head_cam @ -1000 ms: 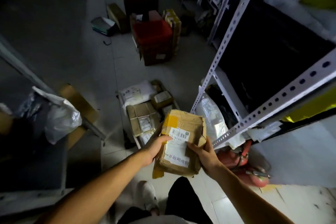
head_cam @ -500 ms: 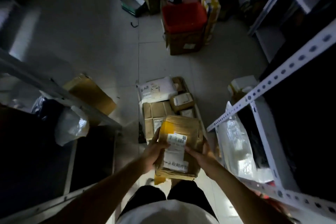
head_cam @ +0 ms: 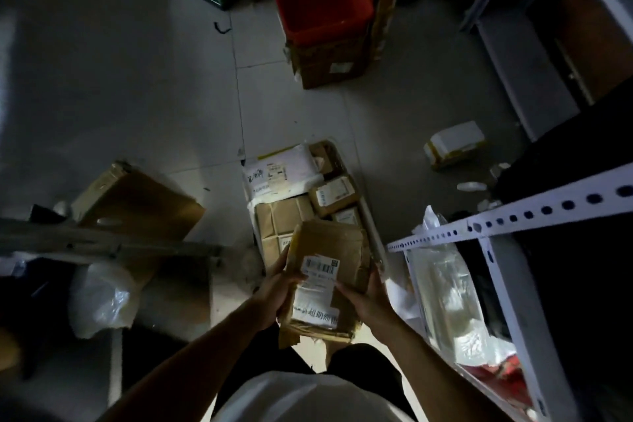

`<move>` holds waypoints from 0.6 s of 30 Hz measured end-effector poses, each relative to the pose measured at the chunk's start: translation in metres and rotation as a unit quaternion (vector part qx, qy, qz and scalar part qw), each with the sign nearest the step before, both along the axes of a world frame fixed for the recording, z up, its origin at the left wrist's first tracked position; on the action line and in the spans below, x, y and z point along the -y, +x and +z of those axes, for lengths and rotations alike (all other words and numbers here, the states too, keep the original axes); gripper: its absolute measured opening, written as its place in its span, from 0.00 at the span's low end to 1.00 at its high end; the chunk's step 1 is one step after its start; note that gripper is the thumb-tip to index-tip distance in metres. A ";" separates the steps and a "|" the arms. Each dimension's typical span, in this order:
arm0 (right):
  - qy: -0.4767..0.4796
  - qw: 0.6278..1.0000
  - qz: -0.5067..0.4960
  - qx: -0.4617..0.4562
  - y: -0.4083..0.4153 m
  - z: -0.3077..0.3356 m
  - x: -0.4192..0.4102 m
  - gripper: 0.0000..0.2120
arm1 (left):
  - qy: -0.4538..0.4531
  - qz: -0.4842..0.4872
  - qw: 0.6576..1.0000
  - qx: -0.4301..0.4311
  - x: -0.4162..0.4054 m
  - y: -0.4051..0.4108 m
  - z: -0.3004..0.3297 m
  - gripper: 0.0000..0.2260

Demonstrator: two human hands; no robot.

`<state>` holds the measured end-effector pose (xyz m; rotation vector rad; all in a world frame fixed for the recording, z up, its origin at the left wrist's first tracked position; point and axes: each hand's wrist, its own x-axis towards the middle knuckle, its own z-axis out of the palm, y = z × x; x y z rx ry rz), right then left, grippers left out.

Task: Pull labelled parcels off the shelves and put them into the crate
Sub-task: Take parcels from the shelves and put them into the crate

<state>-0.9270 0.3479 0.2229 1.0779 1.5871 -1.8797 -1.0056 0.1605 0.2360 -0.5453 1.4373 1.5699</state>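
Holding a brown cardboard parcel (head_cam: 325,279) label-up, the person is gripping it on both sides, left hand (head_cam: 275,291) curled round one edge and right hand (head_cam: 368,298) round the other. It's hanging right over the crate (head_cam: 371,226) on the floor, which is already packing several labelled parcels (head_cam: 334,193).

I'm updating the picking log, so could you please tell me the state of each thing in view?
brown parcel: held in both hands above the crate, label up.
left hand: grips the parcel's left edge.
right hand: grips its right edge.
crate: on the floor, holding several parcels.
red bin: on a carton, open.
white box: lying alone on the floor.
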 end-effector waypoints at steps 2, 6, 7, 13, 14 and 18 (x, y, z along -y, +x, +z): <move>0.007 1.000 -0.019 0.018 -0.009 -0.007 0.001 0.47 | -0.009 -0.013 1.000 0.019 -0.002 -0.019 -0.010 0.28; 0.012 0.998 -0.055 0.032 -0.038 -0.028 0.009 0.42 | -0.024 -0.060 0.997 0.042 -0.005 -0.071 -0.031 0.29; 0.017 0.997 -0.064 0.031 -0.047 -0.032 0.012 0.41 | -0.025 -0.076 0.996 0.046 -0.005 -0.085 -0.039 0.29; 0.053 0.992 -0.111 0.029 -0.120 -0.072 0.040 0.53 | -0.014 -0.135 0.989 0.051 0.009 -0.182 -0.101 0.33; 0.051 0.992 -0.110 0.034 -0.130 -0.093 0.044 0.58 | -0.007 -0.141 0.989 0.043 0.012 -0.198 -0.115 0.33; 0.053 0.994 -0.081 0.044 -0.188 -0.144 0.062 0.54 | -0.024 -0.131 0.991 0.015 0.030 -0.252 -0.168 0.33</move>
